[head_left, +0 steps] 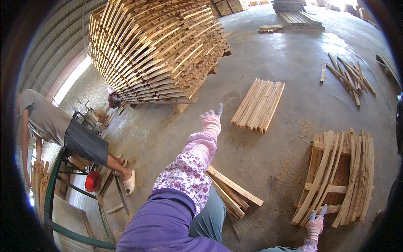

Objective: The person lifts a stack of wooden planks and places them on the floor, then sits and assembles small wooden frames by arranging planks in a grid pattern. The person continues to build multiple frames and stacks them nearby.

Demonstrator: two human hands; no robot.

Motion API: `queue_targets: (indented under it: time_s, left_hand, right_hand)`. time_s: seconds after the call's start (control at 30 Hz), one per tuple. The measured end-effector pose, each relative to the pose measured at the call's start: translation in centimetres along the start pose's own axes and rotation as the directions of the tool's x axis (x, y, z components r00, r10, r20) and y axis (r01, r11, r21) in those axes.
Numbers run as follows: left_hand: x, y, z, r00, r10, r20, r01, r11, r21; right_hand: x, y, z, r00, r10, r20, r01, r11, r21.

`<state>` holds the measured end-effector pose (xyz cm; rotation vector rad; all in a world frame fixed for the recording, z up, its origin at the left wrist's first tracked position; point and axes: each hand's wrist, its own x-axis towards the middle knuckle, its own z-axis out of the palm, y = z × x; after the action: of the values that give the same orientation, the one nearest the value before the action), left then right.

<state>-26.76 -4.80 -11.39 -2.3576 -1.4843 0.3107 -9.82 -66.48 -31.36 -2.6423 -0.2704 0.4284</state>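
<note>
Along the near edge of a low timber pile, the right hand (315,220), in a striped glove, is beside the plank ends. Two fingertips stand apart, but whether they grip wood I cannot tell. On the pile, bowed planks (358,180) lie lengthwise in two groups, leaving a gap that shows the crosspieces (333,189), probably laid there to keep layers level.

Well apart from it, the left hand (211,119) reaches over the floor (268,161), fingers loosely spread and nothing visible in its grasp; the outstretched arm may be for balance. Beyond it sits a bundle (258,105), its sticks side by side, likely for tidiness. Loose boards (235,193) lie by the knee, their near ends hidden behind the sleeve and leg.

The right wrist is cut off by the lower edge, a co-worker (86,136) curves into the left rim, and the distant stacks are too small to make out.
</note>
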Motion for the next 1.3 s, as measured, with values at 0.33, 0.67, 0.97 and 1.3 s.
queue_targets:
  time_s: [0.33,0.67,0.97,1.3]
  left_hand:
    - [5.6,-6.4,1.3,0.992,-0.011,-0.126,0.064,0.903,0.426]
    - [7.0,-12.5,3.0,0.95,-0.309,0.051,0.213,0.756,0.619]
    - [-3.2,8.2,2.6,0.879,0.413,0.239,-0.454,0.877,0.156]
    - [-27.9,29.2,-0.6,0.038,0.975,0.218,-0.897,0.129,-0.422]
  right_hand:
    - [0.1,2.0,0.9,0.993,-0.073,-0.097,0.08,0.994,0.077]
    - [0.4,4.6,2.4,0.997,-0.067,-0.027,0.071,0.983,0.171]
    - [1.3,6.8,3.0,0.997,-0.058,-0.047,0.065,0.984,0.165]
    - [-0.5,3.3,-0.6,0.995,-0.025,0.097,0.012,0.992,0.129]
